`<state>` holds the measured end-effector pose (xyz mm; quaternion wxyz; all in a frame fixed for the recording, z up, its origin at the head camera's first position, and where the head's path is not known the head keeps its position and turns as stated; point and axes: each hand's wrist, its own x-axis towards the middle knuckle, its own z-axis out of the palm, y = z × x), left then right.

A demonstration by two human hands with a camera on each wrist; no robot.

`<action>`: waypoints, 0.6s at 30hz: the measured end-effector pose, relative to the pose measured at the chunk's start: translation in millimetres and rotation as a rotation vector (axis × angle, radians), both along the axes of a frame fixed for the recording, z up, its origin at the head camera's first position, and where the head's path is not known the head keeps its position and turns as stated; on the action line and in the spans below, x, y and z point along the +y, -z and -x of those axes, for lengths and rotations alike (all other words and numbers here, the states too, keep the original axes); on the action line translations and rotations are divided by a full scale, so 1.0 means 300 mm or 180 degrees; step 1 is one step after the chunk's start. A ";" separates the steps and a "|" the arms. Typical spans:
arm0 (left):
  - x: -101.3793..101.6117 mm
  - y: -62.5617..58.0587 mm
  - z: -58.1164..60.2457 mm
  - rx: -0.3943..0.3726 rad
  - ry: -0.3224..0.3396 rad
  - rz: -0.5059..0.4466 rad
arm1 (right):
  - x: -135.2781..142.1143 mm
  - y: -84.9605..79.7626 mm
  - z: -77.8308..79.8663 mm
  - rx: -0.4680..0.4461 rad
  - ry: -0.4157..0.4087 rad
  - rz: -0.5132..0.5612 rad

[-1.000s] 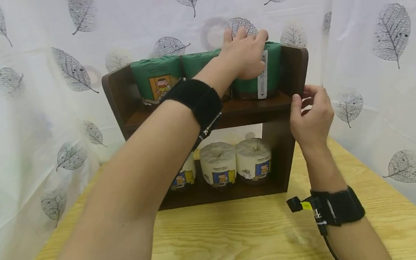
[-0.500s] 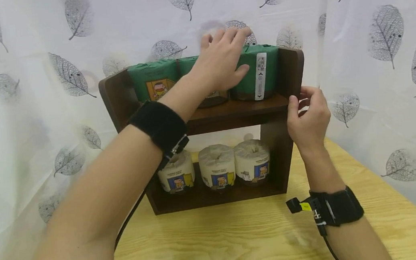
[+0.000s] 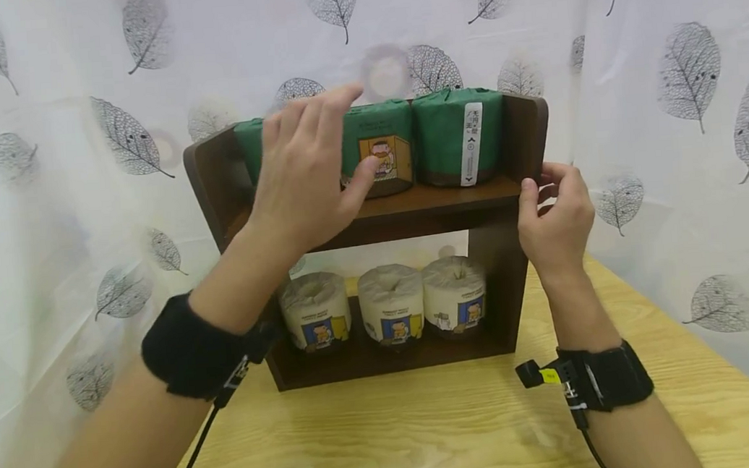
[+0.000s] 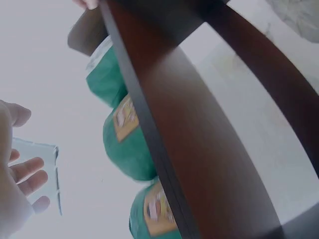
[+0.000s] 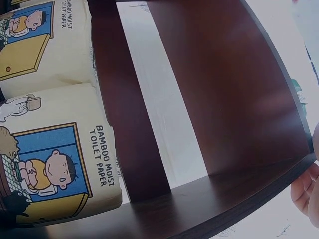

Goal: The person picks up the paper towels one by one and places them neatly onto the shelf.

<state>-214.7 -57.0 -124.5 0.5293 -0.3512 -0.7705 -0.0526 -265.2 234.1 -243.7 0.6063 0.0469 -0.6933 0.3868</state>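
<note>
A dark brown two-tier wooden shelf (image 3: 497, 269) stands on the table. Its top tier carries three green-wrapped toilet rolls: right (image 3: 436, 143), middle (image 3: 376, 129) and left (image 3: 247, 145), the last mostly hidden behind my left hand (image 3: 308, 177). That hand is raised in front of the rolls, fingers spread and thumb out, holding nothing; the left wrist view shows it apart from the green rolls (image 4: 127, 144). My right hand (image 3: 556, 218) grips the shelf's right side panel, thumb on its front edge, fingers behind. On the lower tier are three cream toilet rolls (image 3: 390, 305).
The light wood-grain table (image 3: 387, 421) extends in front of the shelf and to its right. A white curtain (image 3: 641, 135) with a leaf print hangs behind and along both sides. Black wrist straps (image 3: 193, 344) with cables are on both arms.
My left hand has moved left and down, from over the right green roll to before the left one, uncovering the middle and right rolls. My right hand stays at the shelf's side.
</note>
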 end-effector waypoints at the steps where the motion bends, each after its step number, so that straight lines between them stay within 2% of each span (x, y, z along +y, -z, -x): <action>1: -0.023 0.008 -0.011 0.0055 0.0042 -0.0085 | -0.003 0.000 -0.001 0.0003 0.0001 -0.0010; 5: -0.111 0.056 -0.041 0.0320 0.0270 -0.0471 | -0.006 0.002 -0.001 0.0000 0.0039 -0.0008; 8: -0.175 0.122 -0.059 0.0402 0.0311 -0.0833 | -0.006 0.003 0.002 -0.0010 0.0064 0.0005; 11: -0.232 0.205 -0.077 0.0372 0.0240 -0.1261 | -0.007 0.004 0.004 -0.0014 0.0074 0.0012; 14: -0.277 0.284 -0.090 0.0310 0.0081 -0.1629 | -0.008 0.005 0.006 -0.0004 0.0074 0.0030; 16: -0.297 0.319 -0.092 0.0238 0.0030 -0.1754 | -0.009 0.003 0.006 0.0003 0.0082 0.0041; 18: -0.308 0.338 -0.089 0.0179 0.0008 -0.1807 | -0.010 -0.001 0.007 0.0011 0.0095 0.0050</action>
